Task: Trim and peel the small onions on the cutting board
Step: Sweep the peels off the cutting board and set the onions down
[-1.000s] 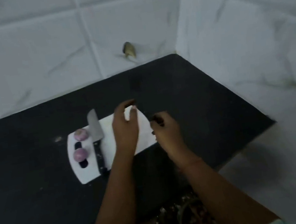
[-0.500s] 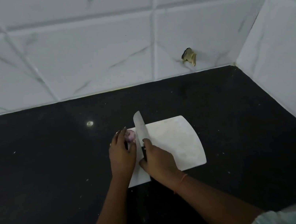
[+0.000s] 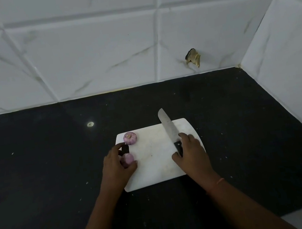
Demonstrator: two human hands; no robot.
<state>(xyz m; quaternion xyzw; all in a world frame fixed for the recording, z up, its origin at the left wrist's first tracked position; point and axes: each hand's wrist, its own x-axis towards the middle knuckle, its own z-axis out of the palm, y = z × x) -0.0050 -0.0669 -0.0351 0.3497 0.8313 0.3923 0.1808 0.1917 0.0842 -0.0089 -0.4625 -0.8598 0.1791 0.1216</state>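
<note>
Slippage worries me most: my left hand (image 3: 117, 165) pinches one small onion (image 3: 128, 159) at the cutting board's (image 3: 157, 164) left edge, and its round skin could roll under the knife (image 3: 169, 129) gripped in my right hand (image 3: 191, 150). I count two onions, the second onion (image 3: 130, 137) at the far-left corner, one knife, one board.

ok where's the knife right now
In the head view the knife is on the right side of the white cutting board, its black handle gripped by the right hand, its blade pointing away toward the tiled wall.
</note>
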